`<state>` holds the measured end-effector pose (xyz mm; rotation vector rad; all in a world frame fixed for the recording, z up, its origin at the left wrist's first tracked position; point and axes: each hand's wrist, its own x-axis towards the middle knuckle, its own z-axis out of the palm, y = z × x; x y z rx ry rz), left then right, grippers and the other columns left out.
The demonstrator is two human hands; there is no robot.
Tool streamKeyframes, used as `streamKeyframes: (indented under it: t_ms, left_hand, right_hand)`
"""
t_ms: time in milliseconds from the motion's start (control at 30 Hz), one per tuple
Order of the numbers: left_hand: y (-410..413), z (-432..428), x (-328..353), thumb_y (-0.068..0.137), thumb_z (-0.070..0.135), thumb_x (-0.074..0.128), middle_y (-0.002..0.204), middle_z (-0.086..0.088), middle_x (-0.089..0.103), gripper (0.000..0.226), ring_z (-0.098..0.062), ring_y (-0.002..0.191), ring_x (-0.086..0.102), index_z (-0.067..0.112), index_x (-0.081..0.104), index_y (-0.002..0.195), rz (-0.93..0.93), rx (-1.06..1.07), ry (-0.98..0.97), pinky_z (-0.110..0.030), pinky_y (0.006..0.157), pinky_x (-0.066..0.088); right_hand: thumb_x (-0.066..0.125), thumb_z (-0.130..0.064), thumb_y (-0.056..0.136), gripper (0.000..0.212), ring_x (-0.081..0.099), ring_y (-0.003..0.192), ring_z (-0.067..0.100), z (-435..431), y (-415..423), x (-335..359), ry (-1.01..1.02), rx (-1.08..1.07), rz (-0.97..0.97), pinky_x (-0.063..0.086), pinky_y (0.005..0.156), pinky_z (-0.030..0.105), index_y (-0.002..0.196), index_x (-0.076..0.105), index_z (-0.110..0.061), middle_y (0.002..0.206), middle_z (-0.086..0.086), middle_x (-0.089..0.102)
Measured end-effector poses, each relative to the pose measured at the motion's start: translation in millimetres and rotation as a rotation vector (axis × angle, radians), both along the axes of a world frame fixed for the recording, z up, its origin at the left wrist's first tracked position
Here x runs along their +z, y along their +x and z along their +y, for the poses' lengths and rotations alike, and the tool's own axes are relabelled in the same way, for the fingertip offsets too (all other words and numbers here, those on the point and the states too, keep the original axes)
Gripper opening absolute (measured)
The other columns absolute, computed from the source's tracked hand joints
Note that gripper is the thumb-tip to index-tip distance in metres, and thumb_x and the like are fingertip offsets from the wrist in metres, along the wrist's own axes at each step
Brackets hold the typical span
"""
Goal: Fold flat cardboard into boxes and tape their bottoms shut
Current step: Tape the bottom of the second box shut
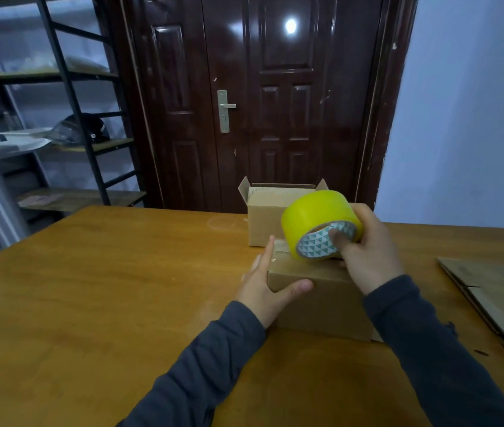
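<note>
Left hand (267, 283) lies with straight fingers flat along the left end of the near box (321, 298), thumb across its front face, bracing it. Right hand (368, 254) grips the yellow tape roll (318, 220), one digit hooked into the core, with the roll at the box's top. The box sits mid-bench (121, 288). Just behind at 12 o'clock, a second box (267, 223) stands flaps-up, partly hidden by the roll. Flat cardboard (500, 298) lies at 3 o'clock. Dark door (275, 118) beyond, shelf rack (73, 97) at 10 o'clock.
</note>
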<state>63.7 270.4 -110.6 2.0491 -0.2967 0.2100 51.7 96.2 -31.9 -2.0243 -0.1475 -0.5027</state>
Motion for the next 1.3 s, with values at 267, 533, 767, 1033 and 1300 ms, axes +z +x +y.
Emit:
streamKeyframes:
  t_ms: [267, 533, 767, 1033, 1300]
  left_hand:
    - [-14.2, -1.2, 2.3, 0.042, 0.101, 0.031, 0.151, 0.009, 0.030, 0.127, -0.023, 0.137, 0.028, 0.040, 0.007, 0.150, -0.008, 0.113, 0.155, -0.046, 0.111, 0.031]
    - [-13.8, -5.5, -3.1, 0.052, 0.096, 0.042, 0.132, 0.010, 0.045, 0.116, -0.019, 0.125, 0.043, 0.038, 0.015, 0.149, -0.042, 0.106, 0.095, -0.045, 0.103, 0.042]
    - [-14.2, -5.4, -2.9, 0.052, 0.095, 0.046, 0.131, 0.012, 0.045, 0.114, -0.018, 0.124, 0.043, 0.041, 0.018, 0.148, -0.047, 0.102, 0.060, -0.046, 0.102, 0.043]
    - [-17.7, -6.7, 0.4, 0.047, 0.097, 0.044, 0.130, 0.015, 0.042, 0.123, -0.016, 0.125, 0.042, 0.033, 0.019, 0.150, -0.050, 0.108, 0.038, -0.046, 0.104, 0.041]
    - [-21.7, -7.4, 3.5, 0.048, 0.095, 0.047, 0.128, 0.014, 0.045, 0.119, -0.015, 0.121, 0.046, 0.033, 0.026, 0.147, -0.062, 0.083, 0.009, -0.045, 0.103, 0.043]
  right_hand:
    - [0.068, -0.008, 0.079, 0.021, 0.063, 0.078, 0.003, -26.2, -10.7, 7.7, 0.393, -0.261, -0.177, 0.050, 0.060, 0.019, 0.088, 0.064, -0.027, 0.080, -0.009, 0.063]
    - [0.071, -0.014, 0.072, 0.020, 0.056, 0.075, 0.011, -88.8, -14.2, 2.9, 0.397, -0.630, -0.245, 0.046, 0.067, 0.023, 0.092, 0.072, -0.016, 0.093, 0.007, 0.066]
    - [0.072, -0.026, 0.075, 0.019, 0.061, 0.086, 0.018, -97.6, -11.0, -7.2, 0.325, -0.640, -0.221, 0.050, 0.073, 0.031, 0.093, 0.075, -0.023, 0.101, 0.006, 0.067]
    - [0.074, -0.026, 0.079, 0.007, 0.053, 0.077, 0.017, -98.1, -11.6, -24.8, 0.195, -0.688, -0.111, 0.041, 0.065, 0.027, 0.084, 0.070, -0.026, 0.100, 0.004, 0.063]
    - [0.065, -0.019, 0.084, 0.021, 0.052, 0.079, 0.017, -93.3, -25.8, -22.6, 0.083, -0.768, -0.254, 0.038, 0.069, 0.024, 0.104, 0.072, -0.023, 0.104, 0.002, 0.058]
